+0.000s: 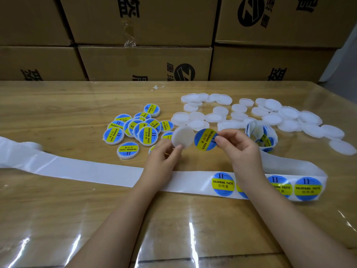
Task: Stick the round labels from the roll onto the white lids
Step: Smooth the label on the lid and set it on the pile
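- A pale wooden counter [58, 117] under a glossy clear sheet carries everything. Stacked brown cardboard boxes [144, 62] with black print stand behind its far edge.
- A long white paper backing strip [87, 169] runs in from the left edge, bare along that stretch, and passes under both forearms.
- Left of centre lies a loose cluster of labelled white round lids [135, 130], several overlapping, one lying apart nearer the strip.
- The left hand [164, 153] holds a plain white round plastic lid [182, 137] raised above the counter, tilted with its face toward the camera. Its fingers [178, 147] are curled up against the lid's lower edge, gripping the rim.
- Just right of that lid, a round blue-and-yellow paper label [204, 140] reading "SOLDERING PASTE" is held in the air. Whether its left edge touches the lid cannot be told.
- The right hand [239, 147] pinches the label's right edge between thumb and forefinger, with the other fingers folded in.
- Behind the right hand a white roll of the same labels [260, 132] stands on the counter.
- On the strip's right stretch, more unpeeled round labels [308, 188] sit in a row on both sides of the right forearm.
- Towards the far right, a scattered pile of bare white lids [289, 117] spreads across the counter, many overlapping.
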